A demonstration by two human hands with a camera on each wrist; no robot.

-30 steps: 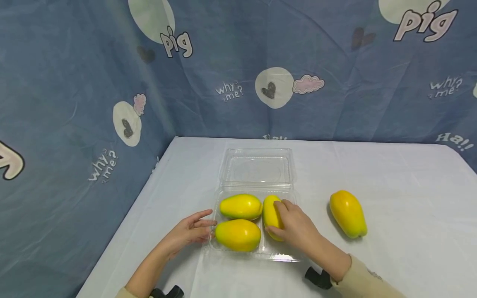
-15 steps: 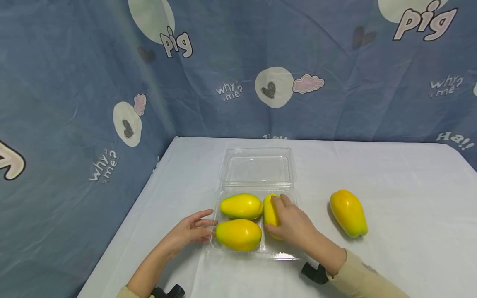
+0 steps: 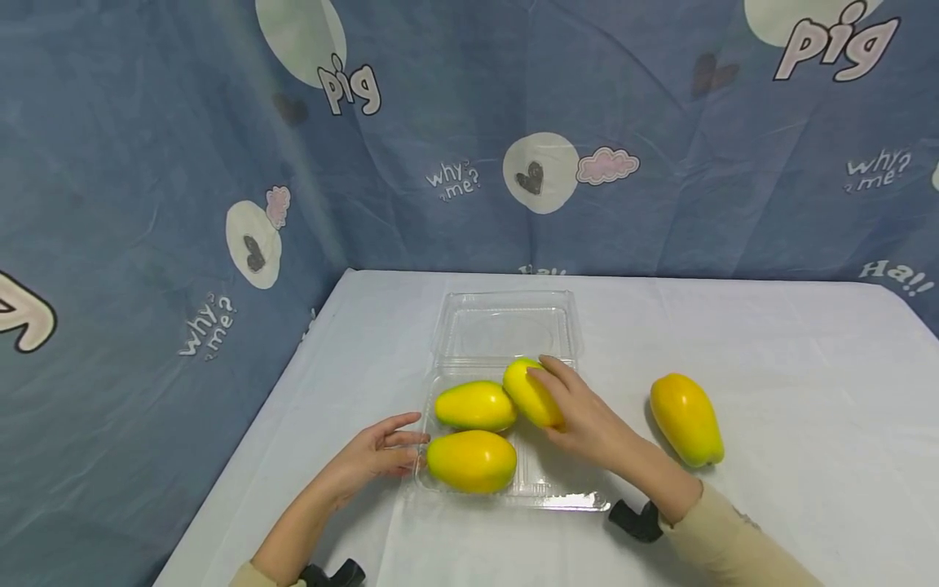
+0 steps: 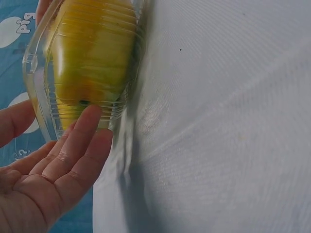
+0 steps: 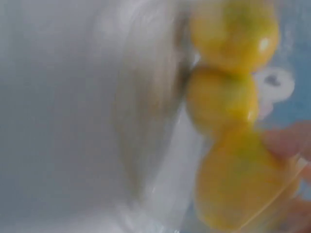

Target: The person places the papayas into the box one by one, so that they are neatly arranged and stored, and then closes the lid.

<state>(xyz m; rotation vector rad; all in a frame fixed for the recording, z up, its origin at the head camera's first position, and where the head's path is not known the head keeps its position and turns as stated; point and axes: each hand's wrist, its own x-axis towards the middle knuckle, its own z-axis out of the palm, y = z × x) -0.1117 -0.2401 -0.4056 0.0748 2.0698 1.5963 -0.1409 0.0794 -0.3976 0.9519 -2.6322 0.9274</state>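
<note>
My right hand (image 3: 587,412) grips a yellow papaya (image 3: 526,393), thumb and fingers on its sides, tilted above the right part of a clear plastic clamshell box (image 3: 543,481). Two more papayas, a far one (image 3: 475,406) and a near one (image 3: 472,461), lie side by side in the box's left part. In the blurred right wrist view, the gripped papaya (image 5: 243,184) is close to the fingers. My left hand (image 3: 370,461) has its fingers extended against the box's left wall; the left wrist view shows fingertips (image 4: 90,119) at the ribbed plastic beside a papaya (image 4: 95,53).
The box's lid (image 3: 506,326) lies folded back toward the rear. Another papaya (image 3: 686,420) rests on the white-covered table (image 3: 807,489) to the right. A blue printed cloth (image 3: 411,212) hangs behind and along the left side.
The papaya in my right hand has risen off the box floor, shifted toward the back and tilted to the left. My left hand has stayed at the box's left side.
</note>
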